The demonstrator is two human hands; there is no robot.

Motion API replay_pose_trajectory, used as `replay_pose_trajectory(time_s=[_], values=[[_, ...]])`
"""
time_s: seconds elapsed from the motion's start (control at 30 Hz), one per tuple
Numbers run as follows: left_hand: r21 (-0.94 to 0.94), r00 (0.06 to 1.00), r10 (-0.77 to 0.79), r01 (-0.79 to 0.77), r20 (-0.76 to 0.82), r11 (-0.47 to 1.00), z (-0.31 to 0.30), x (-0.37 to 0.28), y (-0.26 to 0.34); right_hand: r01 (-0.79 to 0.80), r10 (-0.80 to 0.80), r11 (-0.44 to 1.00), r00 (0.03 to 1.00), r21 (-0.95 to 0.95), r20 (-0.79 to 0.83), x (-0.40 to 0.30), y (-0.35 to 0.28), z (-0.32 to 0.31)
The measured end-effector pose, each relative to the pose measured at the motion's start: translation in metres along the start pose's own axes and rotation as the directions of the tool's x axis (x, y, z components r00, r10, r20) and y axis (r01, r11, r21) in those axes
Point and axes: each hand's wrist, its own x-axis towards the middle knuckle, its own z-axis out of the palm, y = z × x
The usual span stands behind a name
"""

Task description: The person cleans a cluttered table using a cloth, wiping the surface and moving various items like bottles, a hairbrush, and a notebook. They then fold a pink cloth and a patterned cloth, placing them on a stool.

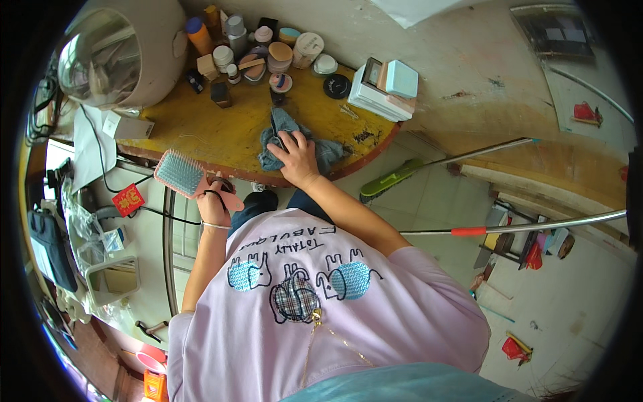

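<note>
My left hand point(215, 206) grips the handle of a pink paddle hairbrush point(182, 173), its bristles facing up. Dark loops point(223, 186), perhaps hair ties, are around or between the same fingers. The brush head is beside the front edge of a worn yellow tabletop point(211, 135). On that tabletop, my right hand point(297, 158) presses a crumpled blue-grey cloth point(281, 125), fingers bent into its folds. Part of the cloth is hidden under the palm. Beyond the cloth stand a dark small box point(221, 94) and a round cosmetic compact point(280, 83).
Several jars and bottles point(306, 50) crowd the table's back edge. A round black lid point(337, 86) lies beside stacked boxes point(384, 90). A large rounded appliance point(125, 55) stands left, near a white carton point(128, 125). A green broom point(392, 178) rests at right.
</note>
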Motion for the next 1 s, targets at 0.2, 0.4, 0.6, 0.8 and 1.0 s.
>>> replay_pose_trajectory(time_s=[0.2, 0.4, 0.6, 0.8, 1.0], values=[[-0.062, 0.999, -0.03, 0.031, 0.013, 0.998, -0.002, 0.005, 0.0, -0.209, 0.298, 0.908, 0.932, 0.364, -0.208, -0.029, 0.04, -0.073], [-0.053, 0.992, -0.033, 0.027, -0.118, 0.998, -0.011, -0.003, 0.0, -0.53, 0.504, 0.847, 0.825, -0.043, -0.255, -0.083, 0.086, -0.023], [-0.057, 0.952, 0.041, -0.061, -0.303, 0.997, -0.036, -0.053, -0.013, -0.164, 0.164, 0.986, 0.986, -0.017, -0.006, 0.015, -0.062, 0.027], [0.014, 0.865, 0.162, -0.176, -0.475, 0.984, -0.032, -0.13, -0.014, 0.225, -0.262, 0.884, 0.964, 0.409, 0.036, 0.037, -0.145, 0.085], [-0.08, 0.758, 0.126, -0.229, -0.64, 0.97, -0.039, -0.182, -0.059, 0.169, -0.235, 0.739, 0.972, 0.653, 0.015, 0.037, -0.077, -0.02]])
